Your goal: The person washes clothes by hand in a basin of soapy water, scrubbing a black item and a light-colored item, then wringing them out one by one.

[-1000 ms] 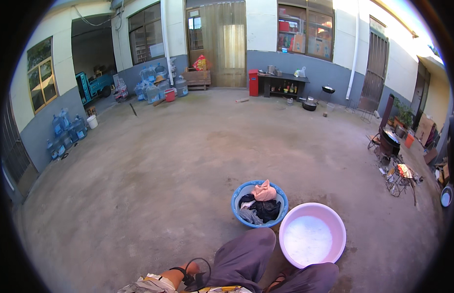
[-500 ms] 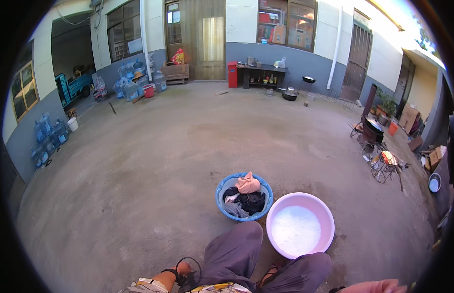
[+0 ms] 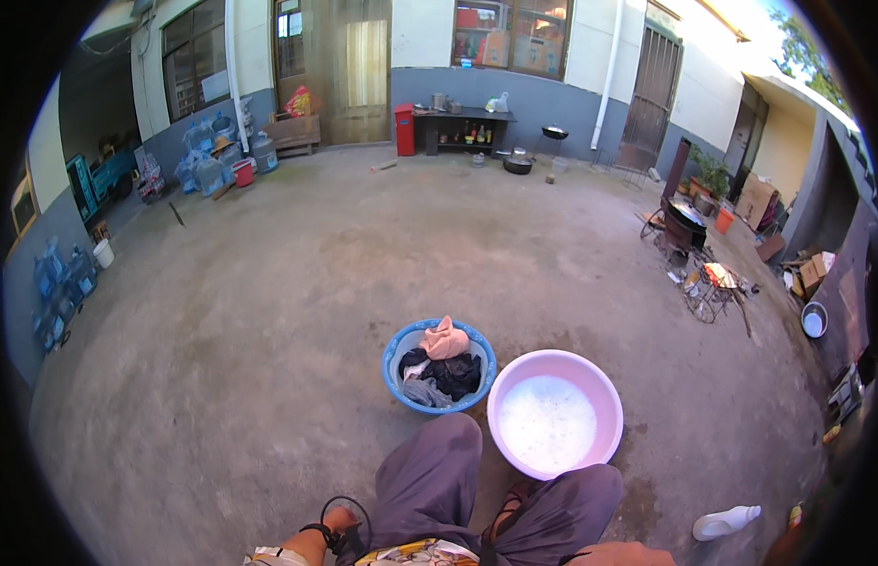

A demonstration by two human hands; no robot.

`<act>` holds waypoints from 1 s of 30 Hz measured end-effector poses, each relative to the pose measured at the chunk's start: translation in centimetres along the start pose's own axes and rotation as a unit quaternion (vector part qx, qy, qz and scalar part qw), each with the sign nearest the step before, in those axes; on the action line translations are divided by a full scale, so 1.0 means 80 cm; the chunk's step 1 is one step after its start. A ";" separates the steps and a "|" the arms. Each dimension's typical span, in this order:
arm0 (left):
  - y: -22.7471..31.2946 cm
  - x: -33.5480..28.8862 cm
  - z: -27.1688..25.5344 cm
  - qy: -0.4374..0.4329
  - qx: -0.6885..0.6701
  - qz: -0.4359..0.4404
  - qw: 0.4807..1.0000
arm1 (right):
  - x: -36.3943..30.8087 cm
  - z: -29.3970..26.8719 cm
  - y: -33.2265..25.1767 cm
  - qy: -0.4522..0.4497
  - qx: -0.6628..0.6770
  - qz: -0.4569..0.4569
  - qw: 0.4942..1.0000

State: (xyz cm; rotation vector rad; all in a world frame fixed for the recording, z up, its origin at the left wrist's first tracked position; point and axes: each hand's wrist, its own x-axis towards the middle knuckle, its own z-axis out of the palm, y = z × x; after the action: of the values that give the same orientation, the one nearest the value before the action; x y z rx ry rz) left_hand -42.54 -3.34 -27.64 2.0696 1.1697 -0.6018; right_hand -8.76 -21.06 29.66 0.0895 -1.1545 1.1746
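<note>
A blue patterned basin (image 3: pixel 393 377) stands in front of my knees. It holds dark and grey clothes with a bunched pink cloth (image 3: pixel 444 341) on top. Right beside it, close to my right knee, is a pink basin (image 3: pixel 604 401) of white, foamy water. My left hand (image 3: pixel 341 519), with a black band and looped cord at the wrist, is by my left thigh; its fingers do not show clearly. Only part of my right hand (image 3: pixel 623 555) shows at the lower edge, fingers hidden. Right of it, apart from it, a white plastic bottle (image 3: pixel 727 523) is on the ground, narrow end rightward.
On the right are a small open fire (image 3: pixel 720 274), a black pot on a stove (image 3: pixel 685 223) and a small basin (image 3: pixel 814 321). Blue water bottles (image 3: pixel 61 288) line the left wall. Against the far wall stands a dark table (image 3: pixel 462 118) beside a red bin (image 3: pixel 404 130).
The whole view has shifted right and slightly down. My right hand has drawn inward toward my lap, and the white bottle now shows where its fingers were. Both basins look unmoved.
</note>
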 end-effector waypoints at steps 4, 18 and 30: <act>-0.017 0.005 0.011 0.008 0.052 0.073 0.996 | -0.013 -0.011 0.023 -0.017 -0.005 -0.022 1.000; -0.005 -0.043 0.020 0.031 -0.132 -0.090 0.987 | -0.109 -0.076 -0.060 0.236 -0.793 -0.009 0.562; 0.051 -0.024 -0.028 -0.014 -0.096 -0.061 0.993 | -0.304 -0.117 -0.064 0.396 -0.689 0.510 0.330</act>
State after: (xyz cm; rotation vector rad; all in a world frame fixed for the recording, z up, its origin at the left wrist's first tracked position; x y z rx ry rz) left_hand -39.79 -4.24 -23.49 1.8337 1.2928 -0.5505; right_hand 3.02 -34.11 9.74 -2.5968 -0.7926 0.5073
